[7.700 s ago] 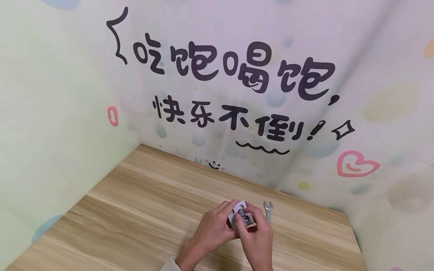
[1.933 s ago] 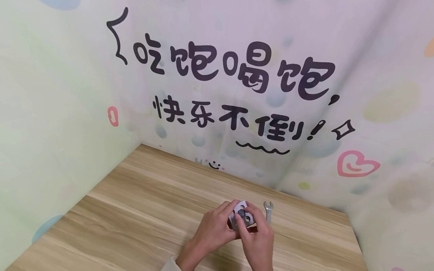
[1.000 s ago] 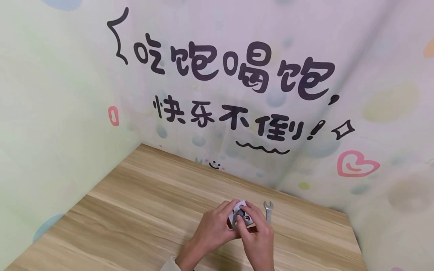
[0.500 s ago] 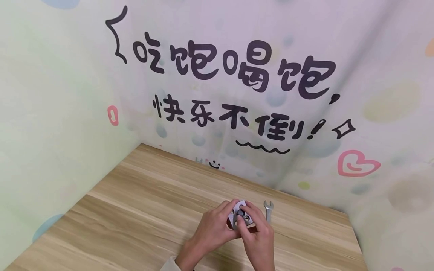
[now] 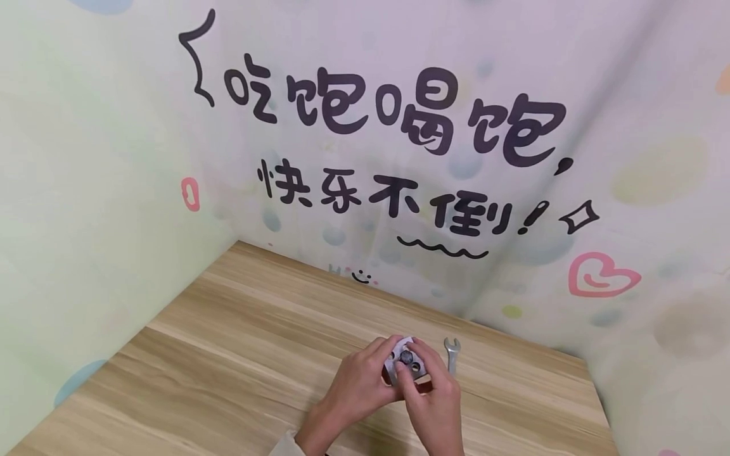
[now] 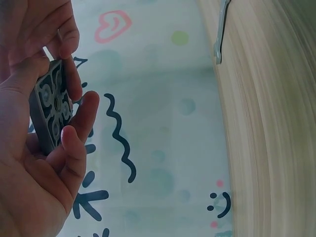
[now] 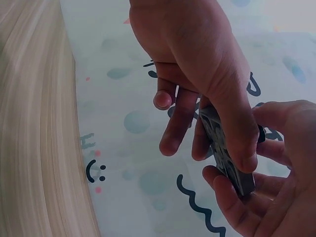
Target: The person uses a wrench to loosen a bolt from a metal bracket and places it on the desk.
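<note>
A square grey metal block [image 5: 391,369] with holes through it is held up over the table, tilted toward the head camera. My left hand [image 5: 358,383] grips the block by its edges, fingers curled round it. At the block's middle sits a dark bolt head [image 5: 406,357]. My right hand [image 5: 431,392] pinches that head between thumb and fingertips. Seen in the left wrist view, the block's underside [image 6: 55,106] has dark recesses and round rings. The dark bolt head [image 7: 261,134] also shows between the right fingers in the right wrist view.
An open-ended wrench [image 5: 452,358] lies on the wooden table [image 5: 256,354], just beyond and right of the right hand. Printed cloth walls [image 5: 342,38] with black lettering stand behind and at both sides of the table.
My right thumb and fingers have shifted slightly round the bolt head. The left hand's grip on the block stays about the same, and the wrench has not moved.
</note>
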{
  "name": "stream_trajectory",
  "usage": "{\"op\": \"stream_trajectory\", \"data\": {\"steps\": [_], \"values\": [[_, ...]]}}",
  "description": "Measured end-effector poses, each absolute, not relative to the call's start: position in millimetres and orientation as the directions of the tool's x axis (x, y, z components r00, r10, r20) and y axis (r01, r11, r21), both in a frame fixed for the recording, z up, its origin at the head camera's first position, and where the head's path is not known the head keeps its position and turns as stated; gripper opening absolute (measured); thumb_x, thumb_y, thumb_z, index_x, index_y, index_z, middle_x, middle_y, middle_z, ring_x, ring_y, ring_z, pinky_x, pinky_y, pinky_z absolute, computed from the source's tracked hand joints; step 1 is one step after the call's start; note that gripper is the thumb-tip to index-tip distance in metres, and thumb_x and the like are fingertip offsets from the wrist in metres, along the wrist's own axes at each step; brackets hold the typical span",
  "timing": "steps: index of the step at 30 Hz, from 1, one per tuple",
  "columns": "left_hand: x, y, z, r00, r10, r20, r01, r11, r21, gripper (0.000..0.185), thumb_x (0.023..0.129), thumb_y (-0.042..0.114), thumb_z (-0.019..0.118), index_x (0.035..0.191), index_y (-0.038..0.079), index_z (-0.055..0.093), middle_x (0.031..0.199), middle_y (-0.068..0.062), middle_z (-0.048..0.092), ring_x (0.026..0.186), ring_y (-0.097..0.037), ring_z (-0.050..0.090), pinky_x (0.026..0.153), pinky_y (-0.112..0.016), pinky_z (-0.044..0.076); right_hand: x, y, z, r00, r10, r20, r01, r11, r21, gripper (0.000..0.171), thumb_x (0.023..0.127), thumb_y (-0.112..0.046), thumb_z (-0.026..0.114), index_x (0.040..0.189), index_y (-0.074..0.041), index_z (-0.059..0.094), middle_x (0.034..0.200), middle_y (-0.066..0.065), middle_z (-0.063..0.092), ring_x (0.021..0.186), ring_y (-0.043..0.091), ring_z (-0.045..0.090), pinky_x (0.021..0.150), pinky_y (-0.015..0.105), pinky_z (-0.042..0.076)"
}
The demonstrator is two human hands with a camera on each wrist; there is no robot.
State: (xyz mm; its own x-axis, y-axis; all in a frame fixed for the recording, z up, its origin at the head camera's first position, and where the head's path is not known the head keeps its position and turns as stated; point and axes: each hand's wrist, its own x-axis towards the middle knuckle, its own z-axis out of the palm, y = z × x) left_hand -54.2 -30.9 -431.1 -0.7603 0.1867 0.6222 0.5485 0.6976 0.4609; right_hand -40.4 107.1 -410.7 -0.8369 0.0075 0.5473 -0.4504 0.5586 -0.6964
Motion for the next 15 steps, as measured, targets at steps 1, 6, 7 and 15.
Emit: {"op": "stream_trajectory", "data": {"steps": [1, 6, 7, 15], "values": [[-54.2, -30.6, -431.2, -0.756, 0.185, 0.628, 0.550, 0.699, 0.457, 0.072, 0.065, 0.037, 0.087, 0.128, 0.014, 0.060, 0.101, 0.004, 0.067, 0.075, -0.007, 0.062, 0.060, -0.019, 0.048, -40.2, 106.8, -410.5, -0.839, 0.015, 0.544, -0.443, 0.561, -0.699, 0.037, 0.080, -0.005, 0.080, 0.115, -0.011, 0.071, 0.120, 0.005, 0.069, 0.086, 0.010, 0.065, 0.053, 0.021, 0.051], [-54.1, -29.5, -431.2, -0.747, 0.182, 0.639, 0.555, 0.699, 0.450, 0.070, 0.065, 0.036, 0.087, 0.126, 0.014, 0.061, 0.100, 0.005, 0.066, 0.072, -0.006, 0.061, 0.060, -0.019, 0.047, -39.6, 103.9, -409.9, -0.841, 0.076, 0.536, -0.396, 0.589, -0.704, 0.039, 0.077, -0.010, 0.083, 0.113, -0.010, 0.067, 0.113, 0.002, 0.071, 0.074, 0.004, 0.062, 0.054, 0.022, 0.050], [-54.0, -29.3, -431.0, -0.747, 0.184, 0.639, 0.556, 0.700, 0.449, 0.069, 0.065, 0.036, 0.087, 0.126, 0.014, 0.061, 0.100, 0.005, 0.066, 0.072, -0.006, 0.060, 0.060, -0.019, 0.047, -39.8, 103.0, -410.1, -0.837, 0.089, 0.541, -0.388, 0.600, -0.699, 0.038, 0.076, -0.011, 0.084, 0.110, -0.009, 0.066, 0.113, 0.002, 0.072, 0.073, 0.004, 0.061, 0.054, 0.021, 0.050], [-52.8, -28.3, -429.9, -0.741, 0.197, 0.642, 0.567, 0.696, 0.440, 0.067, 0.066, 0.032, 0.086, 0.126, 0.013, 0.061, 0.100, 0.004, 0.066, 0.071, -0.006, 0.059, 0.060, -0.017, 0.047, -42.6, 100.0, -414.2, -0.744, 0.097, 0.661, -0.421, 0.700, -0.577, 0.034, 0.073, -0.014, 0.087, 0.090, -0.008, 0.057, 0.109, 0.007, 0.074, 0.065, 0.009, 0.063, 0.051, 0.013, 0.046]]}}
